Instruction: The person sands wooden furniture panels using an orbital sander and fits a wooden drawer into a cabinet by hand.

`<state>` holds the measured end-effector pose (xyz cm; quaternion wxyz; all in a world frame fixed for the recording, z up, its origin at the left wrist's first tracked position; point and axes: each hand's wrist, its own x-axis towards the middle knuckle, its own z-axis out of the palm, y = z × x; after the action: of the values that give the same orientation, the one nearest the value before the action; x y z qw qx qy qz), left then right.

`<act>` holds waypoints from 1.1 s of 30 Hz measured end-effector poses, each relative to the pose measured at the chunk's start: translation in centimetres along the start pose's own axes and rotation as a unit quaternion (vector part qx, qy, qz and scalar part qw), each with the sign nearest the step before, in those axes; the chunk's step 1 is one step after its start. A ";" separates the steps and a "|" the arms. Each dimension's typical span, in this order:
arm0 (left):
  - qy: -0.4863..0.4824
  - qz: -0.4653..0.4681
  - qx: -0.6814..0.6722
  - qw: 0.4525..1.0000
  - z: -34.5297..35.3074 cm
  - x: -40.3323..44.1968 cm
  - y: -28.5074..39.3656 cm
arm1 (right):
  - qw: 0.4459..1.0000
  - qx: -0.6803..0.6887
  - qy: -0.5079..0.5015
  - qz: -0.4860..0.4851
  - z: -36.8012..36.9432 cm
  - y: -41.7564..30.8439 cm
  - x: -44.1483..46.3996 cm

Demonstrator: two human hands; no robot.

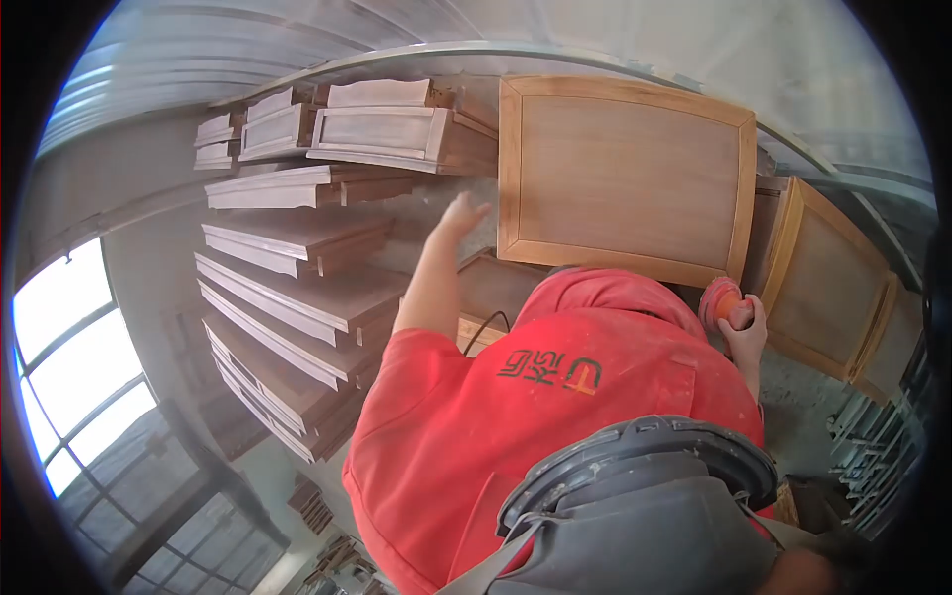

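Note:
My left hand is raised at the upper middle, its fingers apart and nothing visible in them. It is just left of a large framed wooden panel, with a gap between hand and panel. My right hand is wrapped round a red and orange round-headed power sander. The sander is close to the panel's lower right corner; whether it touches the wood I cannot tell. Part of another wooden piece shows below the panel, partly hidden by my red shirt.
Stacked wooden panels with moulded edges fill the left side. Box-like wooden pieces line the back. More framed panels lean at the right, above a rack of metal bars. A black cord curves beside my shirt.

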<state>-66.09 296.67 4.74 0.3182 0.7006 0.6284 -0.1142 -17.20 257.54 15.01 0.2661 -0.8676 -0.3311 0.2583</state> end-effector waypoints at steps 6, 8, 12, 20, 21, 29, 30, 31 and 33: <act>-0.032 -0.087 -0.214 0.972 7.5 -2.5 3.3 | 1.000 -0.008 -0.024 0.008 -0.7 -1.8 2.4; -0.033 -0.101 -0.283 0.953 7.3 -2.1 3.8 | 0.999 -0.006 -0.029 0.019 -0.7 -1.5 3.5; 0.060 -0.079 -0.323 0.941 5.5 -1.0 6.0 | 1.000 -0.009 -0.014 0.010 -0.2 -1.0 6.7; 0.097 -0.091 -0.229 0.964 7.0 -0.8 5.1 | 0.999 0.016 0.013 -0.048 -0.2 -1.1 7.1; 0.091 -0.107 -0.232 0.962 7.1 -0.9 5.1 | 0.999 0.032 0.004 -0.032 -0.3 -0.8 6.5; -0.080 -0.296 -0.292 0.906 6.4 -3.9 7.0 | 0.995 0.094 0.029 0.020 -1.0 1.6 1.6; -0.081 -0.290 -0.283 0.911 6.4 -3.8 6.8 | 0.994 0.100 0.036 0.028 -1.0 1.6 1.1; -0.099 -0.279 -0.282 0.913 6.1 -3.7 6.3 | 0.993 0.096 0.052 0.048 -1.0 1.7 0.3; -0.103 -0.251 -0.248 0.930 5.3 -3.3 6.7 | 0.990 0.087 0.085 0.072 -0.5 1.6 -0.7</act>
<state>-59.04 290.84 4.46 0.5059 0.4026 0.7560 -0.1022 -16.61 255.85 14.52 0.3484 -0.8817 -0.2199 0.2299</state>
